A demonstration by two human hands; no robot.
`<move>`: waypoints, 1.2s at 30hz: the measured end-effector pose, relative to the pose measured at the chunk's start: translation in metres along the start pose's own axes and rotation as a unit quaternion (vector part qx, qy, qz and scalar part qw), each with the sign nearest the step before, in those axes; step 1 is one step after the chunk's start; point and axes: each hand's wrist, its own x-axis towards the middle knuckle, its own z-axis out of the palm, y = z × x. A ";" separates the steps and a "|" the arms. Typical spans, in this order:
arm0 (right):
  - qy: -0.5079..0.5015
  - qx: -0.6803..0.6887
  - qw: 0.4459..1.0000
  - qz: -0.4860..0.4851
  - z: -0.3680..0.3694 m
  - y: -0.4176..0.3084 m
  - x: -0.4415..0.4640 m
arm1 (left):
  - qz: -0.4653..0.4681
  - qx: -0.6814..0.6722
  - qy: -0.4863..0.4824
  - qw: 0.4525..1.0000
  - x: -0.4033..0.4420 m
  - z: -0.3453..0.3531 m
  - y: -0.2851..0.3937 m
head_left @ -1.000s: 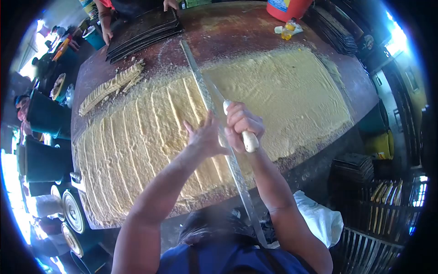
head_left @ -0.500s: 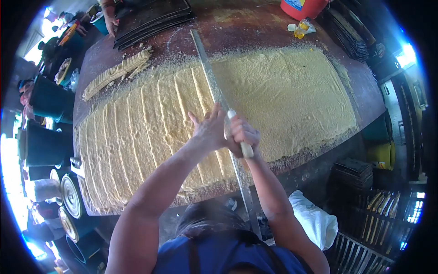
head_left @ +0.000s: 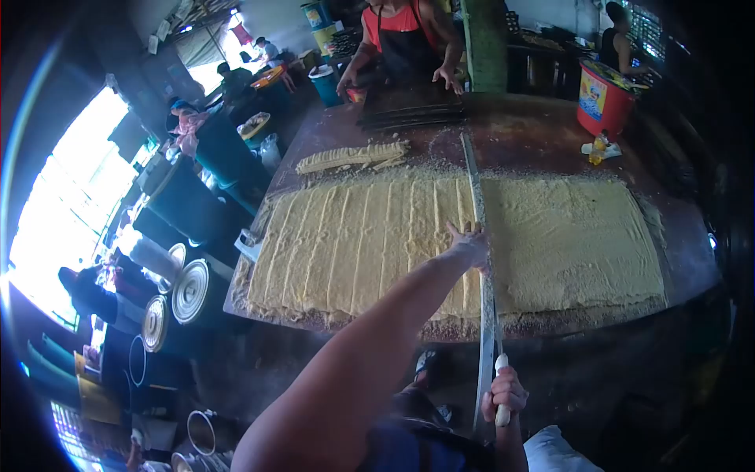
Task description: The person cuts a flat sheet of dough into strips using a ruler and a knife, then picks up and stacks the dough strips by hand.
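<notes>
A wide flat sheet of pale dough (head_left: 566,244) lies on the reddish table, its left part scored into long strips. A long straight metal bar (head_left: 473,177) crosses it from back to front and juts past the near edge. My left hand (head_left: 470,245) rests on the bar with its fingers spread. Beyond the table's near edge, my right hand (head_left: 506,396) is wrapped round the pale handle of a knife (head_left: 502,363), close to the bar's right side. The thin blade points toward the table along the bar.
A co-worker (head_left: 401,39) stands across the table behind stacked dark trays (head_left: 413,110). Cut strips (head_left: 350,157) lie at the back left. A red bucket (head_left: 604,102) and a small bottle (head_left: 598,149) are at the back right. Lidded containers (head_left: 191,291) stand left.
The view has tilted up, showing more of the room and the co-worker. My right hand has drawn the knife back along the bar, past the near edge. My left hand remains on the bar.
</notes>
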 end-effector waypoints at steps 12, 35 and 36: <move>0.119 0.023 0.990 0.070 -0.056 -0.121 -0.073 | -0.064 -0.073 0.019 0.995 -0.014 0.030 0.018; 0.000 -0.022 0.888 0.459 -0.036 -0.067 -0.111 | -0.116 -0.153 0.190 0.963 -0.009 0.069 0.044; -0.014 -0.034 0.886 0.462 -0.041 -0.065 -0.110 | -0.104 -0.162 0.212 0.958 -0.006 0.070 0.047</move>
